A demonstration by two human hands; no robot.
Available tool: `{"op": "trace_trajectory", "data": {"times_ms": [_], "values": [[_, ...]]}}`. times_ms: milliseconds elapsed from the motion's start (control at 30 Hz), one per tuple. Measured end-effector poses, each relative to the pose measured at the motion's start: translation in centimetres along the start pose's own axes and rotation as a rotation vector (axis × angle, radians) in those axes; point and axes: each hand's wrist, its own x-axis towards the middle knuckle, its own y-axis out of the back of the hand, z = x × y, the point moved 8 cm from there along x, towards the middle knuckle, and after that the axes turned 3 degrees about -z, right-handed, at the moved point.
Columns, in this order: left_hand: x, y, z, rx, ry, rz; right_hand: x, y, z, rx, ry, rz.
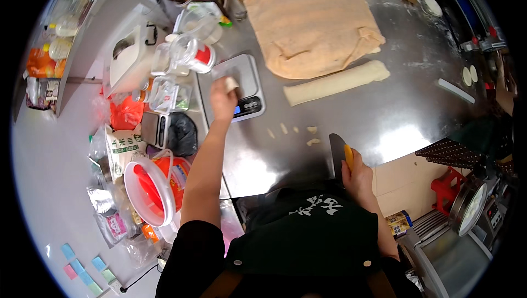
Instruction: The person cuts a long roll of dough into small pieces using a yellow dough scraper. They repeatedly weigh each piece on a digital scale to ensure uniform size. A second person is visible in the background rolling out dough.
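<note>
My left hand [224, 97] holds a small piece of pale dough [231, 84] over the plate of a digital kitchen scale [246, 71]. In my right hand [358, 176] is a dough scraper with a yellow handle [349, 157] and a broad dark blade, close to the table's near edge. A long roll of dough [336, 82] lies on the steel table [288, 154], just below a peach-coloured cloth [311, 22]. The cloth covers something with low ridges. Several small dough scraps [312, 130] lie between the scale and the scraper.
Plastic tubs [201, 57], a second scale [154, 128] and a white bucket [150, 191] crowd the left side. A white stick [456, 90] and two flat dough rounds [466, 76] lie at the right. Another person's arm [503, 92] shows at the far right, near a red stool [448, 189].
</note>
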Motion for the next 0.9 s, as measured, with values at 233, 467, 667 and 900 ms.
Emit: {"op": "trace_trajectory", "data": {"times_ms": [233,467,667,900], "values": [[-3.1,-6.8,18.8,-0.341,0.022,-0.048,-1.2,6.8,10.7,0.001,-0.221,0.184],[-5.3,-22.7,43.8,-0.598,-0.313,-0.575,-4.0,13.2,19.1,-0.055,-0.387,0.308],[-6.0,-26.8,45.6,-0.172,-0.566,-0.599,-4.3,14.2,21.8,-0.072,-0.438,0.300],[-4.8,-23.8,44.4,-0.368,-0.403,-0.739,0.8,14.7,18.5,-0.031,-0.321,0.343]]}}
